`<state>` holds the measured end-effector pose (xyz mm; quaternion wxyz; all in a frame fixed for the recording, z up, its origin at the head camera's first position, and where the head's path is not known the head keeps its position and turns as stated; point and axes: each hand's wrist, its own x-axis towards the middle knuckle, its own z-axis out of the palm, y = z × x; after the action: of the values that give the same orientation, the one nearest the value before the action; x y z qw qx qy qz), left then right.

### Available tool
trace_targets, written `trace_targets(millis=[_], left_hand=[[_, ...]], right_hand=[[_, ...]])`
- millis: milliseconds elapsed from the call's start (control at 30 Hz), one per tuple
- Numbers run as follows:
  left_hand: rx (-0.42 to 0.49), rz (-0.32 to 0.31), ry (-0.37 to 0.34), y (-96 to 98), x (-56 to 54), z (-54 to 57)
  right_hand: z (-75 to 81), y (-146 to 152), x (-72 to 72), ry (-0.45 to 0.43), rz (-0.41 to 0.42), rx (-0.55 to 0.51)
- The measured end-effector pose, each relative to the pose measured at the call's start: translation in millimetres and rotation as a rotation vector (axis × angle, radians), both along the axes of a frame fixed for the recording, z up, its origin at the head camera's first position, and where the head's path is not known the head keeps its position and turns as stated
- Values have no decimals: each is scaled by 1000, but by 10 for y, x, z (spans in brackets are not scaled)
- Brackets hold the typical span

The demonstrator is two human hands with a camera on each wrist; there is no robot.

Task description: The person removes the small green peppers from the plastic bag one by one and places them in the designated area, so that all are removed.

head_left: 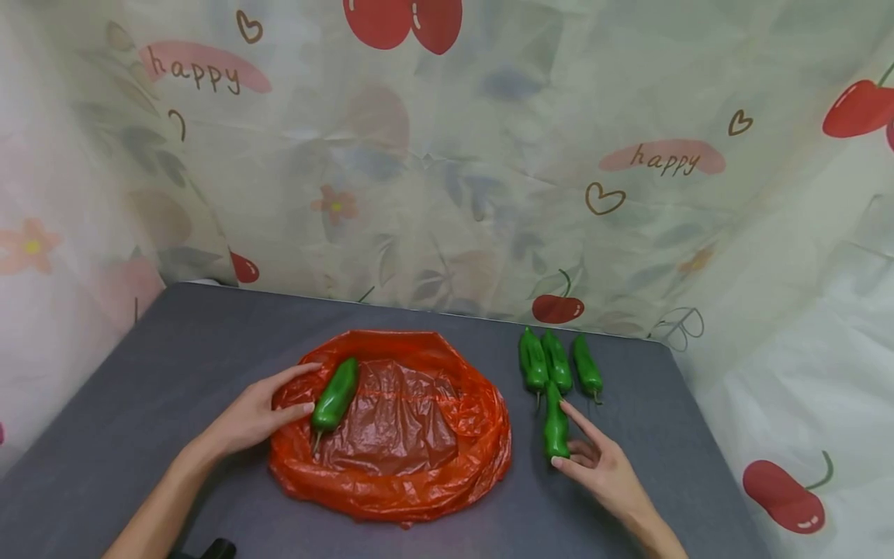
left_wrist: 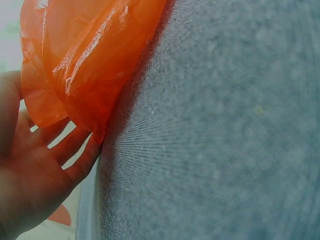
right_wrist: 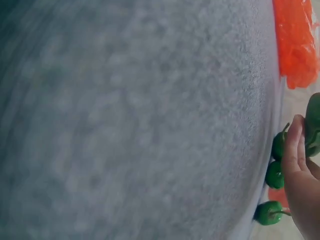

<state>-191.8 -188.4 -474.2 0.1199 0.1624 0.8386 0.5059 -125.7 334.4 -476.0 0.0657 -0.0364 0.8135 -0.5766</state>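
A red-orange plastic bag (head_left: 412, 483) lies spread wide on the table, with one green pepper (head_left: 337, 394) inside at its left. At the bag's left rim is my left hand (head_left: 244, 413), holding the plastic with the thumb inside. In the left wrist view the other fingers of that hand (left_wrist: 42, 160) spread along the bag's outer side (left_wrist: 90, 75). My right hand (head_left: 606, 470) pinches a second green pepper (head_left: 556, 427) between thumb and fingers, right of the bag. The right wrist view shows this pepper (right_wrist: 313, 115) above the tabletop, partly behind the hand (right_wrist: 300, 185).
Behind the right hand, several green peppers (head_left: 589, 365) lie in a row near the back edge of the grey table (head_left: 230, 341). A patterned curtain (head_left: 433, 171) hangs behind and along both sides. A small black object (head_left: 220, 549) shows at the front left.
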Motion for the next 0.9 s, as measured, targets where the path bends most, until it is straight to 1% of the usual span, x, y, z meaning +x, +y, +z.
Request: trace_targets(millis=[267,400,533,633,733,900], left_hand=[[-6,-3,13,-2,-9,2],[-20,2,24,-10,-10,2],[-42,18,18,-19,-7,-28],[-44,25,4,-23,-3,-59],[-43,22,9,-25,-3,-70],[-33,13,12,-23,-16,-53]], right_hand=[[-20,58,-14,-104,-22,11],[-48,76,-45,-132,-4,38],[-67,80,-87,-151,5,43],[-70,83,-109,-145,-1,77],[-80,89,-123,-140,-9,130],[-104,117,-131,-95,-13,202]])
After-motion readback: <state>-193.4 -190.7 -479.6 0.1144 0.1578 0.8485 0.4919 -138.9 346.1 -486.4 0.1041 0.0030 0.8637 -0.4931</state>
